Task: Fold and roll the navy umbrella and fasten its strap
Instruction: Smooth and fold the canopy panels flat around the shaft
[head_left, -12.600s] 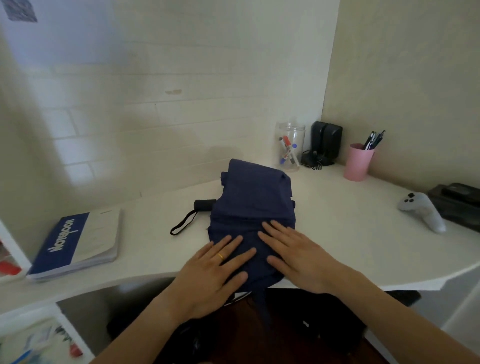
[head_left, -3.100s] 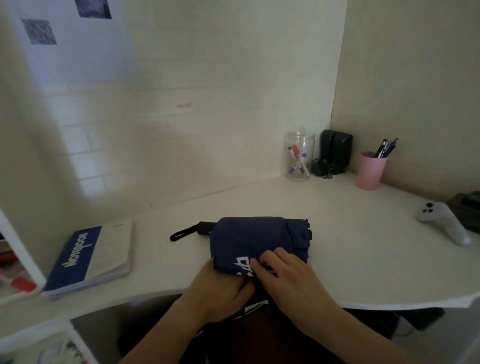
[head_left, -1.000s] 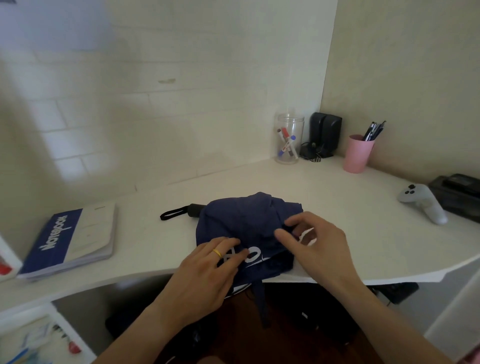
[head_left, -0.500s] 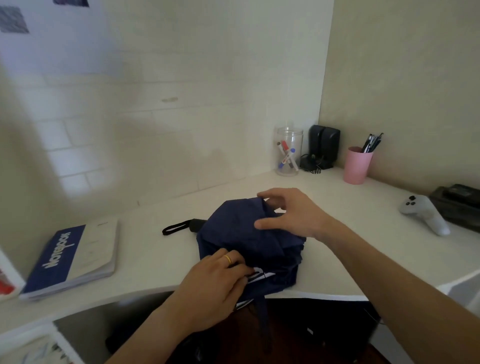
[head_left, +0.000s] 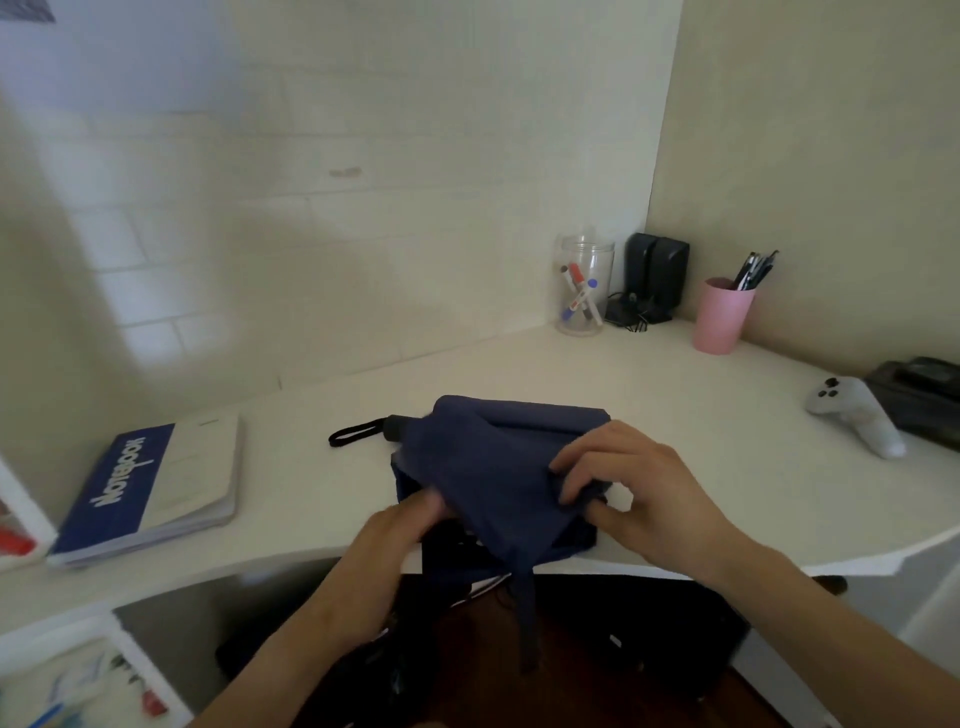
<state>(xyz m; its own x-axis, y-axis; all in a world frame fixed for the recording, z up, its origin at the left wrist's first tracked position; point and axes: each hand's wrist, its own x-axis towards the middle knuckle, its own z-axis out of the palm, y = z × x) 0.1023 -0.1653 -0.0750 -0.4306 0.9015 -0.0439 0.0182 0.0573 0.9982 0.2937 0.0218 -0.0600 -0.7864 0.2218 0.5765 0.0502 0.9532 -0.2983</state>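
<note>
- A navy umbrella (head_left: 488, 467) lies partly folded at the front edge of a white surface (head_left: 701, 415), its cloth bunched in loose layers
- The right hand (head_left: 631, 491) pinches a fold of the cloth at the umbrella's right end, fingers curled around it
- The left hand (head_left: 400, 535) is at the front edge, fingers tucked into the cloth on the umbrella's near left side; it is blurred, so its exact grip cannot be told
- A narrow navy strap (head_left: 527, 618) hangs down from the umbrella, below the front edge
- The black handle (head_left: 397, 427) with its wrist loop (head_left: 353, 434) sticks out to the left
- A blue and white notebook (head_left: 150, 488) lies near the left edge
- A clear jar (head_left: 584, 286) and a pink cup (head_left: 723, 317) stand at the back corner
- A white game controller (head_left: 854, 418) rests by the right edge
</note>
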